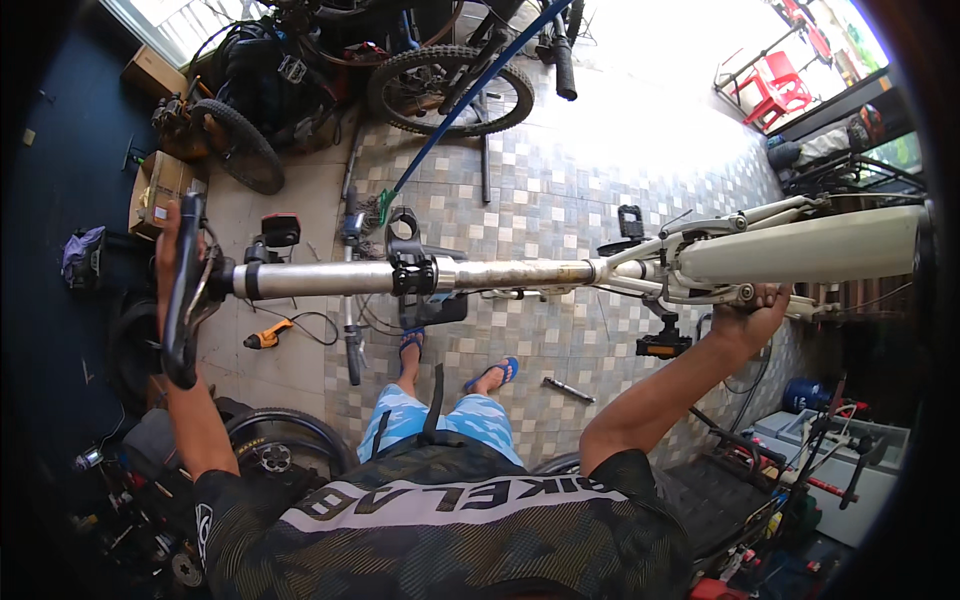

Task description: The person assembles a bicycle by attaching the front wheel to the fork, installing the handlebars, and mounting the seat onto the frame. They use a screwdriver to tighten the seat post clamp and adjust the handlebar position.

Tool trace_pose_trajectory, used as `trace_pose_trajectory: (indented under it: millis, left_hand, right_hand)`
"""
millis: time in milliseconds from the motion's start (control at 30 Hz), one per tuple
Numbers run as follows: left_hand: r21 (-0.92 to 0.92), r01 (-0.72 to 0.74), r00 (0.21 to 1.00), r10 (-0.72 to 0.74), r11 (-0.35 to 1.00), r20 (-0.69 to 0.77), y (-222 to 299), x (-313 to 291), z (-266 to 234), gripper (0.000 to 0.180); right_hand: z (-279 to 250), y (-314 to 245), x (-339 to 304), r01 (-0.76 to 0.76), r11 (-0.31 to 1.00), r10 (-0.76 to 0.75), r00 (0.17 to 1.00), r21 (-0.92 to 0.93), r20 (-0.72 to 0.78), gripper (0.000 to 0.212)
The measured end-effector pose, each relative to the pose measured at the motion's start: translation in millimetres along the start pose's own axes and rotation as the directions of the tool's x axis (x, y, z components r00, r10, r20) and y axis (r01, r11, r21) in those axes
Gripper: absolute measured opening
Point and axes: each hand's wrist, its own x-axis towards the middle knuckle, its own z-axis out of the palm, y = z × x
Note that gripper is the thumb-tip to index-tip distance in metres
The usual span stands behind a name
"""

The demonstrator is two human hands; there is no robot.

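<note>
A pale bicycle frame (800, 253) stretches crosswise in front of me. My right hand (757, 312) is wrapped around its lower tubes at the right, and the undersides of the fingers are hidden. A silver tube (325, 280) runs left from the frame to a black saddle (186, 290). My left hand (166, 265) grips the saddle's outer side, partly covered by it. Midway along the tube sits a black clamp (410, 275) with a ring sticking out. Two pedals, one dark (630, 222) and one with orange (663, 346), stick out on either side of the frame.
A handlebar (353, 345) stands below the tube. An orange-black power tool (268, 335) and a metal rod (569, 389) lie on the tiled floor. Beyond are a bicycle wheel (450, 90), a blue pole (480, 80) and a cardboard box (165, 190). Wheels and tools crowd both near corners.
</note>
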Motion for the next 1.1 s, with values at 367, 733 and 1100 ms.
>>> trace_pose_trajectory:
  millis: [367, 733, 1100]
  left_hand:
    - [0.157, -0.138, 0.99, 0.135, 0.978, 0.029, 160.6, -63.0, -34.8, 0.057]
    - [0.07, -0.176, 0.984, 0.178, 0.982, -0.02, 188.0, -209.3, 82.3, 0.047]
    - [0.091, -0.211, 0.975, 0.216, 0.973, -0.051, 180.8, -232.2, 120.5, 0.044]
  right_hand:
    - [-80.6, 8.0, 38.9, -0.106, 0.973, 0.137, 0.98, 0.203, -0.143, 0.039]
    - [-167.3, 59.5, 58.0, -0.315, 0.935, 0.356, 0.838, 0.166, -0.413, 0.041]
    - [-194.6, 108.3, 89.9, -0.518, 0.849, 0.518, 0.776, 0.105, -0.358, 0.04]
